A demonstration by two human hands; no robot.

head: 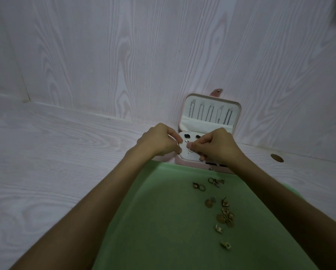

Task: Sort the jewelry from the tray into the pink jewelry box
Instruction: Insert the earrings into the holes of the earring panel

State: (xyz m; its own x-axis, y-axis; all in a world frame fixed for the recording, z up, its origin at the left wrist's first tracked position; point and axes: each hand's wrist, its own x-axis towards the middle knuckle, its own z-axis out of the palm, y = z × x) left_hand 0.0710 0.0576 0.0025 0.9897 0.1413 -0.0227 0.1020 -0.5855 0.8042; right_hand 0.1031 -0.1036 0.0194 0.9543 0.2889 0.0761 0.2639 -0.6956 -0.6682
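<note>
The pink jewelry box (239, 112) stands open against the wall, with several necklaces hanging in its lid. Its white earring panel (189, 155) carries two dark studs (187, 135) and a small pale one. My left hand (159, 140) and my right hand (215, 146) are both over this panel, fingers curled, fingertips close together. My right fingers pinch a small earring (190, 151) at the panel; the left hand grips the panel's left edge. The green tray (163, 221) lies in front, with several gold rings and earrings (226, 215) scattered on its right side.
The box and tray sit on a pale wood-grain table that meets a matching wall. A round brown hole (277, 158) lies in the table at the right of the box. My forearms cross the tray's far end.
</note>
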